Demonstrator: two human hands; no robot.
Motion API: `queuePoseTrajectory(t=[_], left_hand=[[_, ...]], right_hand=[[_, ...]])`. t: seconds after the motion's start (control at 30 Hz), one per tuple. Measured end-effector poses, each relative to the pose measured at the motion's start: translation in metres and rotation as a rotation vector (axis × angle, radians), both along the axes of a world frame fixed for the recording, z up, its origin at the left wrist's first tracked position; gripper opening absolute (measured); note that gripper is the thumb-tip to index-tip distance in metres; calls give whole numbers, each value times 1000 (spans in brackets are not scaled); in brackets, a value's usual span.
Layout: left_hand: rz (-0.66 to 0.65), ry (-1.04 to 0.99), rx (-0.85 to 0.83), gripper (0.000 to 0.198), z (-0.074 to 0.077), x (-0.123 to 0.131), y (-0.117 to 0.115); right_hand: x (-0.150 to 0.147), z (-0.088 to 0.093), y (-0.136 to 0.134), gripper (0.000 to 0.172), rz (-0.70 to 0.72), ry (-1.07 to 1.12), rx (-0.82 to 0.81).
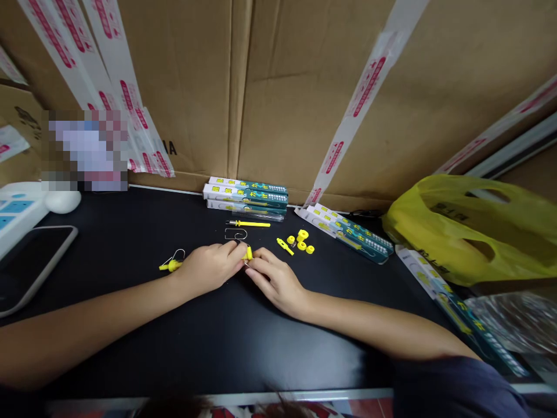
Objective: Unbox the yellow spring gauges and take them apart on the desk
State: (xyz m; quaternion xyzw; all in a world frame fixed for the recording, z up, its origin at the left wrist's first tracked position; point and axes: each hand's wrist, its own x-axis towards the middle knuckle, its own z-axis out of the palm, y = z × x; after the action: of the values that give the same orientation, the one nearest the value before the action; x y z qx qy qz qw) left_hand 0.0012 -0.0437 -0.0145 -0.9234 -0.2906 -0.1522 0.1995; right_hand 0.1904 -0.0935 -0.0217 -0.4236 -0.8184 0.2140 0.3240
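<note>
My left hand (pixel 213 266) is closed on a small yellow plastic part (pixel 248 253), mostly covered by the fingers. From the other side my right hand (pixel 278 281) pinches at the same part, thumb and forefinger around a thin wire at its end. Just beyond the hands lies a bent metal hook (pixel 236 234), and behind that a yellow rod (pixel 250 224) with a metal tip. To the right are several small yellow caps (pixel 301 235) and a flat yellow piece (pixel 285 247). Beside my left wrist rests a yellow part with a wire hook (pixel 174 265).
Small printed boxes are stacked at the back (pixel 246 194), with more boxes (pixel 348 232) to the right. A yellow plastic bag (pixel 470 232) sits far right. A phone (pixel 35 267) and a power strip (pixel 20 212) are at left. Large cardboard (pixel 304 104) walls the black table's back.
</note>
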Motion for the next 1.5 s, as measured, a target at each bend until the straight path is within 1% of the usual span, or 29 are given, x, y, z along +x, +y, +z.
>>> queuePoseTrajectory(t=[0.2, 0.37, 0.47, 0.57, 0.73, 0.83, 0.93, 1.0, 1.03, 1.13, 1.2, 1.3, 1.37, 1.5], left_hand=[[27, 25, -33, 14, -3, 4, 2], [30, 21, -30, 14, -4, 6, 4], [30, -5, -17, 13, -4, 7, 4], [29, -23, -10, 10, -4, 7, 3], [10, -58, -6, 8, -3, 6, 3], [16, -72, -13, 8, -1, 4, 3], [13, -119, -33, 10, 2, 3, 2], [-5, -147, -36, 10, 3, 3, -1], [-19, -153, -36, 10, 3, 3, -2], [-64, -158, -34, 8, 3, 3, -6], [-69, -180, -43, 9, 4, 4, -9], [-66, -214, -61, 15, 7, 6, -12], [-90, -224, -65, 17, 9, 6, -14], [-122, -226, -74, 15, 8, 5, -16]], right_hand=[[-3, -2, 2, 25, 25, 302, -131], [-4, -2, 4, 31, 54, 469, -283], [-4, -2, 5, 35, 49, 495, -333], [-4, -2, 5, 36, 42, 470, -371], [-5, 3, 2, 33, 62, 398, -345], [-4, 2, 1, 34, 65, 395, -349], [-3, -2, 2, 33, 42, 524, -416], [-3, -4, 4, 25, 45, 658, -509], [-3, -5, 6, 22, 68, 703, -556], [-3, -5, 10, 30, 171, 736, -637], [-3, -6, 11, 28, 195, 730, -636], [-4, -7, 8, 21, 157, 726, -590], [-5, -7, 5, 19, 130, 728, -575], [-7, -6, 3, 17, 96, 693, -572]])
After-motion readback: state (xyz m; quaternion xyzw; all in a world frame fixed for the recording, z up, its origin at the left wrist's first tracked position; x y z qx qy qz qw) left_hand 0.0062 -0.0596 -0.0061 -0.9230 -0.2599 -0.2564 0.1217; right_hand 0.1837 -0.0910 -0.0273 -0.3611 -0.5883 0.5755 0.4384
